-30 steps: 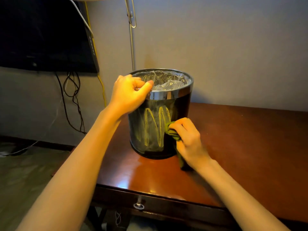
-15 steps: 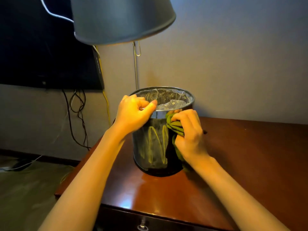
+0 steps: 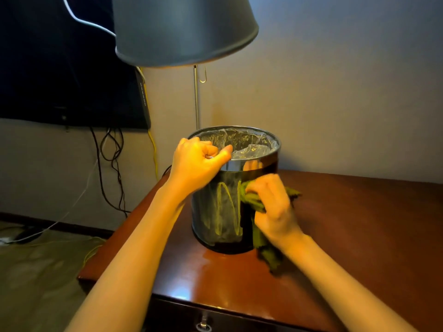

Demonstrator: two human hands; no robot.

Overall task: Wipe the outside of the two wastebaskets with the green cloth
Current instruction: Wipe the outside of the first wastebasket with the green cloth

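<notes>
The left hand [image 3: 196, 161] pinches the chrome rim of the dark, streak-smeared wastebasket [image 3: 220, 212] on the wooden desk [image 3: 359, 224] while the right hand [image 3: 273, 207] grips the bunched green cloth [image 3: 266, 250] against its side, mid-wipe on what seems the first basket; next, likely turning it toward unwiped wall.

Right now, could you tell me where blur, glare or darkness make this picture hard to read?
In the head view, the right hand and green cloth are smeared by motion; the table shows a glare patch near its front edge; the wastebasket shows light-catching streaks; the upper-left corner is nearly black.
</notes>
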